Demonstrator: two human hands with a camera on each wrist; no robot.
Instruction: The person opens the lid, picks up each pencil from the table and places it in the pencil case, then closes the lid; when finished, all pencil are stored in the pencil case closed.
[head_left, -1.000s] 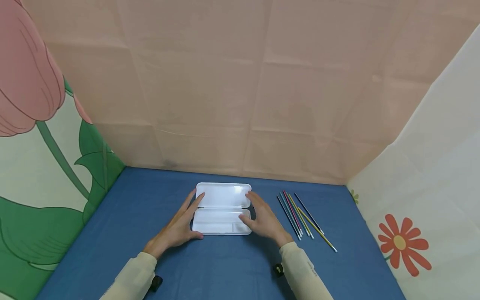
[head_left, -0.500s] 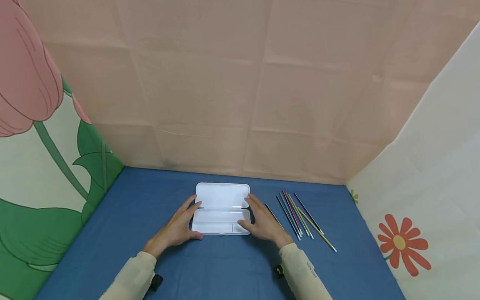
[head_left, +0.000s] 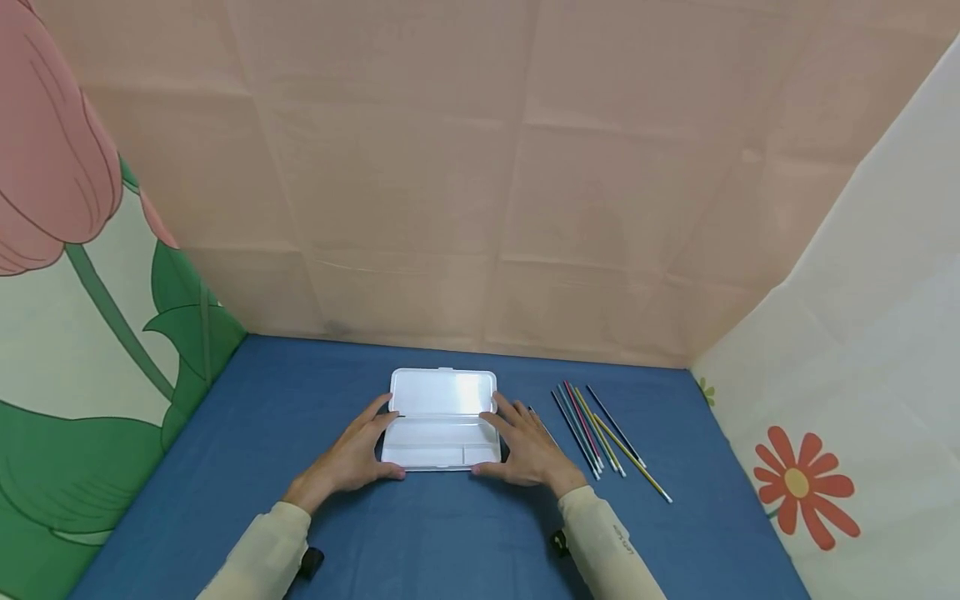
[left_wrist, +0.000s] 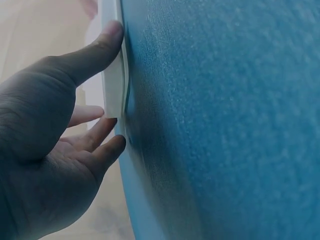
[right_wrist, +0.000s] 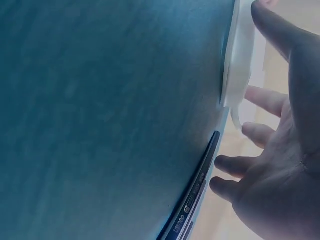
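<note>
An open white pencil case (head_left: 423, 442) lies on the blue cloth, its lid (head_left: 431, 392) folded back away from me. A low divider marks off narrow compartments along the base's front. My left hand (head_left: 352, 454) holds the left end of the base, thumb at the front edge and fingers by the hinge side; the left wrist view shows the thumb against the case's wall (left_wrist: 115, 85). At the right end, my right hand (head_left: 528, 450) holds the base the same way, thumb at the front corner and index finger near the hinge. The case's undersides are hidden.
Several coloured pencils (head_left: 588, 429) lie loosely fanned to the right of the case. A dark pencil (right_wrist: 192, 195) with lettering lies close to the right hand's fingertips. A beige backdrop (head_left: 480, 208) rises behind the blue table (head_left: 450, 542), with printed cloths at both sides.
My right thumb has moved from over the tray to its front edge, and the right fingers have come nearer me. The case has shifted slightly left. The left fingers have drawn down from the lid.
</note>
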